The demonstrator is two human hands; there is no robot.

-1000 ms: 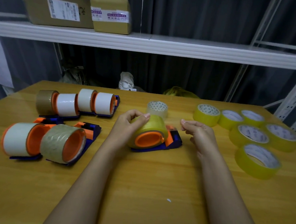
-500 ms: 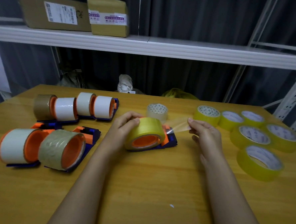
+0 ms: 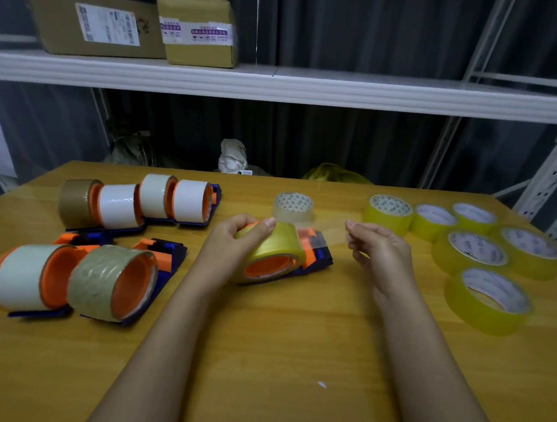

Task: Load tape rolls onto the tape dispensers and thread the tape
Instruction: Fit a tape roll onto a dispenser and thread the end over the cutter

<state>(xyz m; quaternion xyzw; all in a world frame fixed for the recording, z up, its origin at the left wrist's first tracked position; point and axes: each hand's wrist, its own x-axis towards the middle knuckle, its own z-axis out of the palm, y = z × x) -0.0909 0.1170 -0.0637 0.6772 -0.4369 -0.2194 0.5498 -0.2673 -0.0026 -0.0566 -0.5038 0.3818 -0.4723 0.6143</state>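
Note:
A yellow tape roll point(image 3: 274, 245) sits on the orange hub of a blue and orange dispenser point(image 3: 315, 256) at the table's middle. My left hand point(image 3: 236, 238) grips the roll from the left, fingers curled over its top. My right hand point(image 3: 377, 248) is to the right of the dispenser and pinches the free end of the clear tape strip point(image 3: 332, 227), which is stretched from the roll across the dispenser's front. A clear roll point(image 3: 293, 208) stands just behind the dispenser.
Several loaded dispensers lie at the left, among them a brown-taped one point(image 3: 112, 281) and a white-taped one point(image 3: 23, 278), with a back row point(image 3: 139, 201). Several loose yellow rolls point(image 3: 478, 250) lie at the right. A white shelf point(image 3: 262, 81) with cardboard boxes hangs behind the wooden table point(image 3: 279, 357).
My right hand has pulled the tape end out to the right, away from the dispenser, so a longer strip is stretched. My left hand stays on the roll.

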